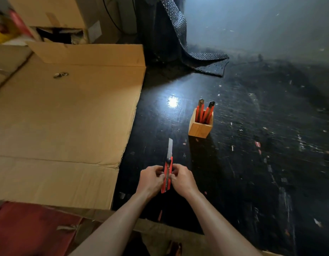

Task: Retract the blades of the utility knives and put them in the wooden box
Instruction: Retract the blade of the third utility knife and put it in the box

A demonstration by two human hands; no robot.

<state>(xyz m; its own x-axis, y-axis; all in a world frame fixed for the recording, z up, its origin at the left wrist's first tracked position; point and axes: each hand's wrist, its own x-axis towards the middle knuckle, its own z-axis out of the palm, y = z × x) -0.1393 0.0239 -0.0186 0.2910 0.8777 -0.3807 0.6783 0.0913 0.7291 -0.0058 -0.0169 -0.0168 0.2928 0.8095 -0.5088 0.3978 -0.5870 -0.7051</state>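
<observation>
A red utility knife (167, 177) is held over the black table, its silver blade (170, 147) sticking out long and pointing away from me. My left hand (151, 179) grips the handle from the left and my right hand (181, 179) grips it from the right, fingers near the black slider knob. The small wooden box (199, 129) stands upright further back and to the right. Two red utility knives (204, 110) stand in it with their black ends up.
A large flattened cardboard sheet (67, 115) covers the left side, with a small metal object (60, 75) on it. Cardboard boxes (49, 15) are stacked at the back left. Black perforated matting (197, 58) hangs at the back. A red cloth (30, 228) lies near left.
</observation>
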